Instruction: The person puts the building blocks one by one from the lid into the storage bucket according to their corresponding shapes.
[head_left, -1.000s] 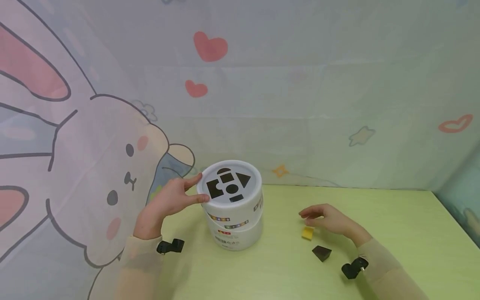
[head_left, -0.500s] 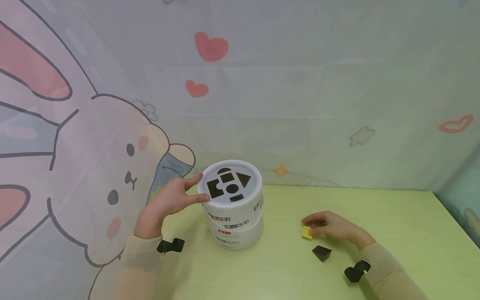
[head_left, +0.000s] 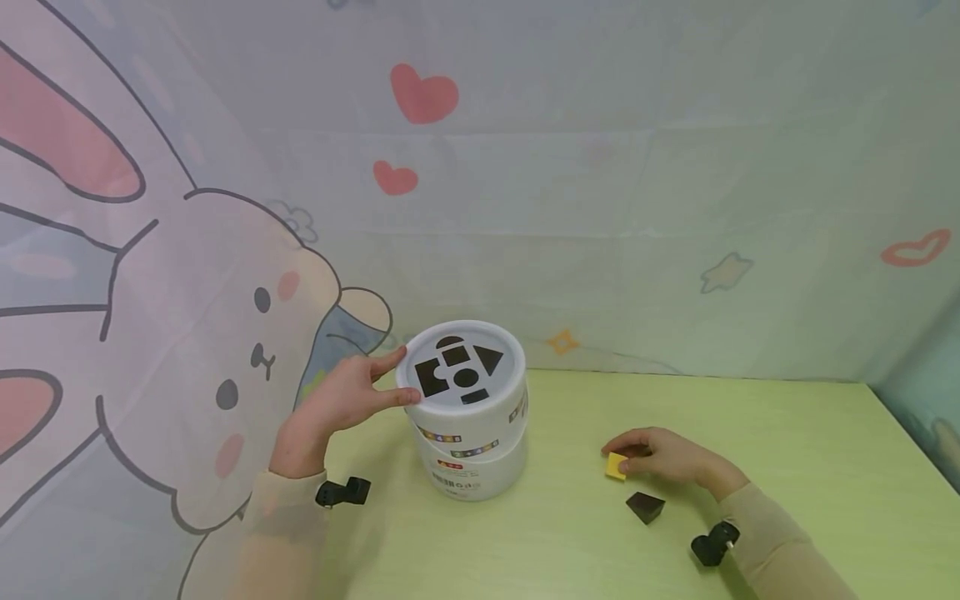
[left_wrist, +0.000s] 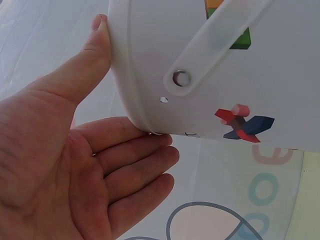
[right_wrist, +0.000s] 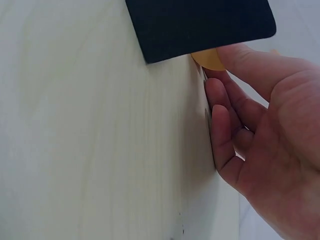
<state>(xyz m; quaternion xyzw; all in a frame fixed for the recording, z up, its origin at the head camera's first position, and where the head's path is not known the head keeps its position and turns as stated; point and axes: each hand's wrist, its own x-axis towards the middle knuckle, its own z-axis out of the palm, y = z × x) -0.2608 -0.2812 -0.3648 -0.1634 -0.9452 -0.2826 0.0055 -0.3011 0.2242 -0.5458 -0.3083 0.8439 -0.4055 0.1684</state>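
A white bucket (head_left: 468, 454) with a white lid (head_left: 512, 394) stands on the table, its lid marked by several dark shape-cut holes. My left hand (head_left: 341, 400) rests against the lid's edge, thumb and forefinger spread along the rim. In the left wrist view, that hand's other fingers (left_wrist: 145, 175) extend loosely below the rim. My right hand (head_left: 671, 457) pinches a small yellow block (head_left: 615, 467) between thumb and fingers, low over the table. Nearer the front lies a dark block (head_left: 645, 507), which looms large and black (right_wrist: 200, 25) in the right wrist view.
The pale green table (head_left: 555, 542) meets a pastel cloth backdrop (head_left: 600, 208) printed with hearts and a large rabbit. A white handle (left_wrist: 210, 50) hangs on the bucket's side. Black wrist cameras sit on both sleeves.
My right hand has come down slightly, and its thumb has closed onto the yellow block. The left hand stays at the lid, and the bucket and dark block keep their places.
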